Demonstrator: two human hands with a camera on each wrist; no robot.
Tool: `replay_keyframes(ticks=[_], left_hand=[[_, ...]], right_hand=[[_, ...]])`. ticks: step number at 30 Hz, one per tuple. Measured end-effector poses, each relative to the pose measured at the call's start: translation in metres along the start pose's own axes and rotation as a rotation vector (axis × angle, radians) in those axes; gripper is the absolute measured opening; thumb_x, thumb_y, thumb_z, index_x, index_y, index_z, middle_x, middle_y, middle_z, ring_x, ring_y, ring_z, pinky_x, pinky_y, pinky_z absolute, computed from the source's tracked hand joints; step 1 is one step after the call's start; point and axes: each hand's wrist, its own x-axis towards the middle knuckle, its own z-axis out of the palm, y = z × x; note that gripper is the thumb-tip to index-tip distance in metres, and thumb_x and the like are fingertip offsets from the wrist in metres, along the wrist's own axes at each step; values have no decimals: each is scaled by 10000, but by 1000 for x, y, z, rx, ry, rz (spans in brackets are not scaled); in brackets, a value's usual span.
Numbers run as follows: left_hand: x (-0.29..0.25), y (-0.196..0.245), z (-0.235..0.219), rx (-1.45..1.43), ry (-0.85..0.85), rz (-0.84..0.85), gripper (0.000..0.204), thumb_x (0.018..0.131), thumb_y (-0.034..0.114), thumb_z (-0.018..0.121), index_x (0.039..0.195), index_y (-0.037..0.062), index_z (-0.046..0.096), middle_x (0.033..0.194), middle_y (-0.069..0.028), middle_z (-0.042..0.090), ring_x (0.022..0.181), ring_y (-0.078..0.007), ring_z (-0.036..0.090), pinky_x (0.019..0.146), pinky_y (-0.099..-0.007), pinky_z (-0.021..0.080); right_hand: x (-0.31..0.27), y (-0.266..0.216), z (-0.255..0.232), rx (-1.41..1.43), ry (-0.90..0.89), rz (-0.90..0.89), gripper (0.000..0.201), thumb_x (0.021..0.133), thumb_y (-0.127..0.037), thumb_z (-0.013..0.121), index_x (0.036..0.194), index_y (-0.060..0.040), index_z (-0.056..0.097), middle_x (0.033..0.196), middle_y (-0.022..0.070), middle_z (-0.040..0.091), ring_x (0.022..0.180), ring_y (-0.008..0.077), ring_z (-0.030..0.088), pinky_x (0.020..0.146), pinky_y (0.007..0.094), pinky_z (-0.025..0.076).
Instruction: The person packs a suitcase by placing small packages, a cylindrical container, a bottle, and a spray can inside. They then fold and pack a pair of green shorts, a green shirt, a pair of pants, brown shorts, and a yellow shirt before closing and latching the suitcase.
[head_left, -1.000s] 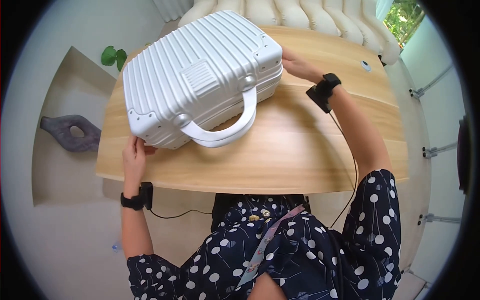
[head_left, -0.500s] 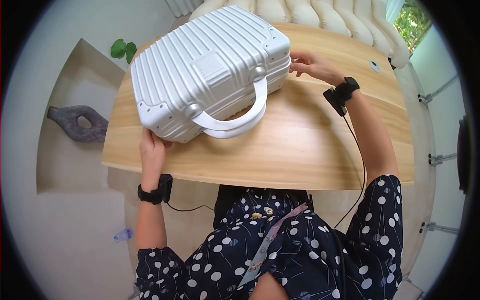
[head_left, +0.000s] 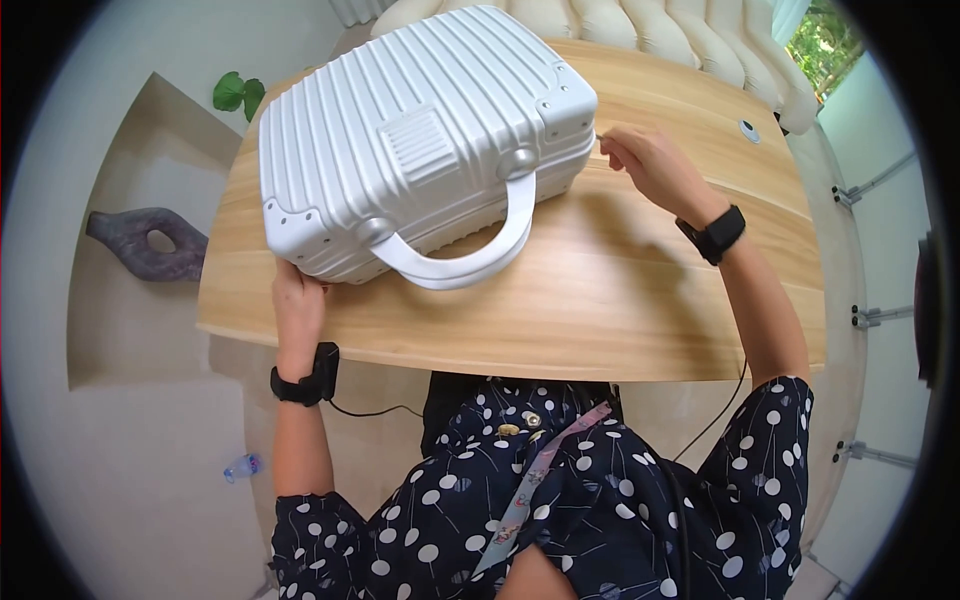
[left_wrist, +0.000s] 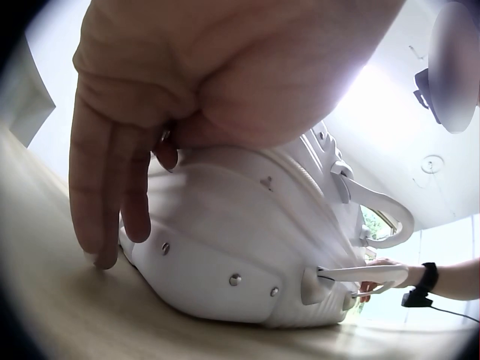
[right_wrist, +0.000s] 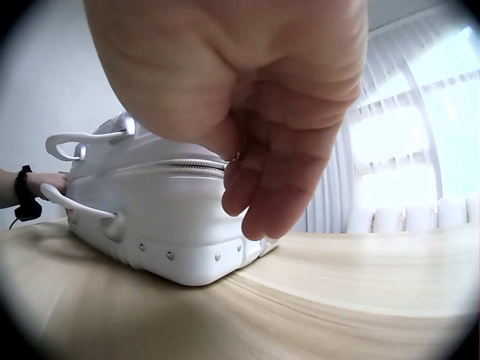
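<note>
A white ribbed hard-shell case (head_left: 340,120) lies on the wooden table (head_left: 600,310), its curved carry handles (head_left: 450,273) facing the person. At the case's right end, my right hand (head_left: 655,170) pinches a small zipper pull (right_wrist: 235,158), mostly hidden by thumb and fingers. From there the zipper (right_wrist: 191,166) runs along the seam toward the handle side. My left hand (head_left: 299,308) rests against the left end of the case, several fingers (left_wrist: 94,187) pointing straight down beside the riveted corner. Its thumb is hidden in the left wrist view.
A padded cream seat (head_left: 610,25) stands beyond the table's far edge. A small oval dark-and-white object (head_left: 749,131) lies at the table's far right. On the left, a wall niche holds a dark sculpture (head_left: 150,245) with a hole. A cable hangs from each wrist camera.
My right hand has come away from the case's side, turned over, and now pinches the zipper pull there. The left hand stays at the left end. The case shifts slightly in the head view.
</note>
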Motion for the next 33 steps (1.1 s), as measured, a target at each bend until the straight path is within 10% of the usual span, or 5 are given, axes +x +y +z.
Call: replay_keyframes(ticks=[11,14,19,22,33], left_hand=[[7,13,-3,59,-49,-9,220,917,84,422,1069,-52,503,727,-159,623,644,-265,592,625,-362,472],[10,4,-2,113,-31,54,294,907,69,421,1171,-39,492,970,-206,645,887,-288,627,792,-362,467],[9,56,-8,-67,329,646,400,904,98,483,1297,23,490,1438,-176,365,1350,-314,319,1100,-411,248],[6,109,-7,532,55,924,439,881,139,590,1308,74,511,1414,-162,418,1329,-351,356,1087,-428,279],[17,114,-2,366,-33,781,492,802,163,709,1267,97,563,1335,-153,510,1270,-411,407,1024,-459,358]], right_hand=[[-14,10,-16,153,-44,46,176,933,-51,451,1079,-28,547,793,119,622,744,252,610,683,348,489],[-4,-5,-16,172,-64,72,168,960,-105,453,1077,-33,549,828,120,623,766,244,605,682,357,484],[-5,5,-16,108,-41,7,174,973,-157,464,1045,-27,553,899,123,642,804,281,605,690,375,483],[-9,11,-18,21,15,-95,158,963,-151,478,1014,-25,558,924,122,649,819,303,603,683,380,485],[-71,-30,-21,-77,40,-45,207,822,22,535,1022,-20,566,829,111,637,707,259,627,630,350,501]])
